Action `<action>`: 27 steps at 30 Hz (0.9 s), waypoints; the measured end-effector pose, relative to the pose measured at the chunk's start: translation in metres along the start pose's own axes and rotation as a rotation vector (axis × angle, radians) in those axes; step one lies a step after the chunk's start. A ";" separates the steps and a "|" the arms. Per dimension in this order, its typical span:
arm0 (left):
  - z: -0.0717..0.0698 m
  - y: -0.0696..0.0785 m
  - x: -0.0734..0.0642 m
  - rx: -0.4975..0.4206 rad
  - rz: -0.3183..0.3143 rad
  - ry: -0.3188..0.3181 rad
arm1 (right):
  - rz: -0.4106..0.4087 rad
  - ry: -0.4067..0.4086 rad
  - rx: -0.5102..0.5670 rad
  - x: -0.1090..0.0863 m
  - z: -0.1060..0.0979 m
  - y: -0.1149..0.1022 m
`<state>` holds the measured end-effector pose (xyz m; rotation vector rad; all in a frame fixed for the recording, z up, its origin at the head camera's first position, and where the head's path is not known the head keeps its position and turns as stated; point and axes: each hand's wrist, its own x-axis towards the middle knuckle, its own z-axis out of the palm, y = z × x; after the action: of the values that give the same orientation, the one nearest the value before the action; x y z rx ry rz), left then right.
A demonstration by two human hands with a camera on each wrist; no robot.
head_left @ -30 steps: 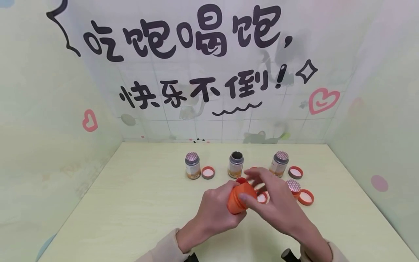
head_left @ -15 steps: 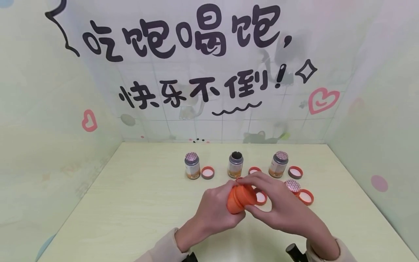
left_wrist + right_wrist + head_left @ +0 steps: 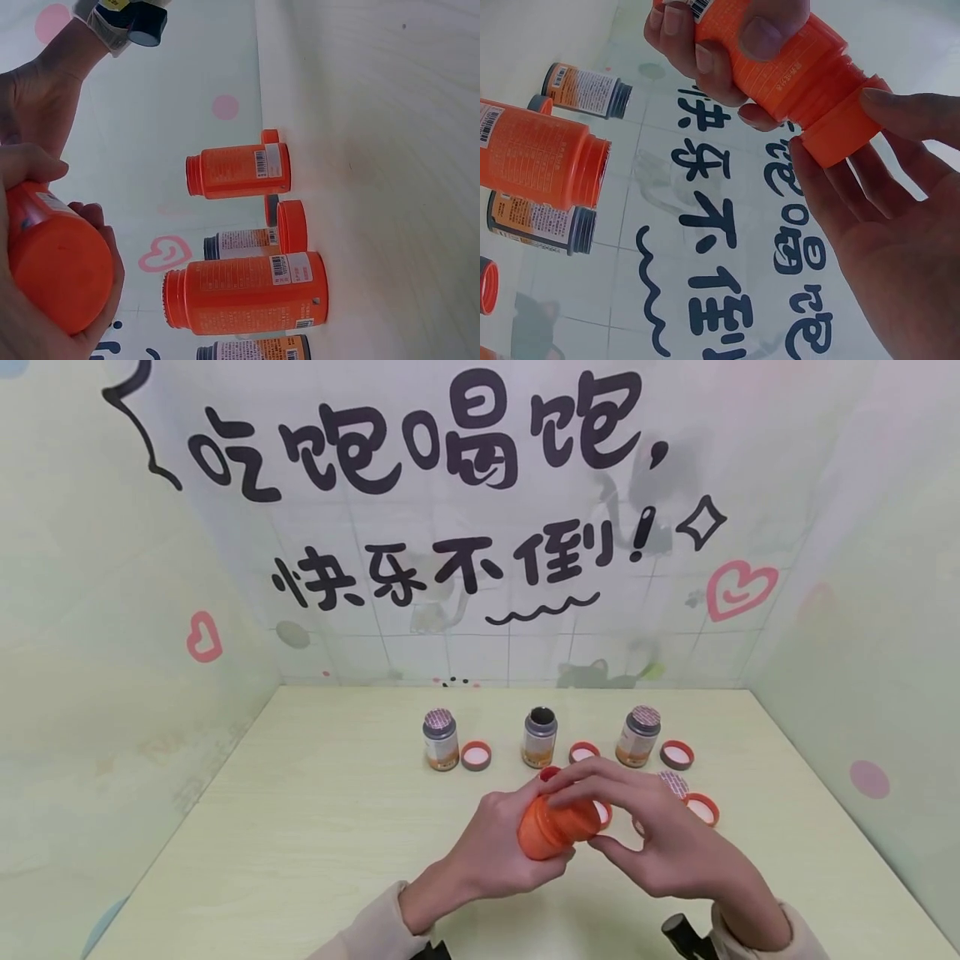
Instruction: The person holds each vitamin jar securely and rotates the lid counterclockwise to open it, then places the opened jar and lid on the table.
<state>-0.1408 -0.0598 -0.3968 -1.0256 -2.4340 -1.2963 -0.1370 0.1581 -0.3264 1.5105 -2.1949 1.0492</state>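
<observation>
My left hand [image 3: 502, 852] grips an orange bottle [image 3: 776, 71], tilted with its neck to the right. Its round base [image 3: 64, 274] faces the left wrist camera. Fingers and thumb of my right hand [image 3: 663, 835] hold the orange cap [image 3: 840, 124] at the bottle's mouth. Part of the threaded neck shows between cap and bottle in the right wrist view; whether the cap still touches the neck I cannot tell. Behind the hands stand two uncapped orange bottles, one larger [image 3: 247, 294] and one smaller [image 3: 238, 171], partly hidden in the head view.
Toward the back stand three grey-necked bottles: left [image 3: 441, 742], middle [image 3: 540, 739] with a dark mouth, and right [image 3: 639, 739]. Foil covers the left and right ones. Upturned caps lie beside them, including a left one [image 3: 476, 756] and an orange-rimmed one [image 3: 701, 811]. Walls enclose the table [image 3: 300, 810].
My right fingers have closed in around the cap from a looser spread. The right hand and cap have moved slightly right and down, while the left hand keeps its hold on the bottle.
</observation>
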 end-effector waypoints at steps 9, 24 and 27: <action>-0.017 -0.018 0.003 -0.294 -0.064 0.076 | 0.016 0.100 -0.037 -0.001 -0.008 0.002; -0.084 -0.089 -0.024 -0.048 -0.472 0.044 | 0.185 0.075 -0.113 0.011 0.008 0.008; -0.087 -0.104 -0.028 -0.003 -0.517 -0.004 | 0.228 0.070 -0.055 0.018 0.017 0.011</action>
<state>-0.2010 -0.1810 -0.4256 -0.4007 -2.8097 -1.4296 -0.1510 0.1361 -0.3318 1.2030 -2.3672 1.0800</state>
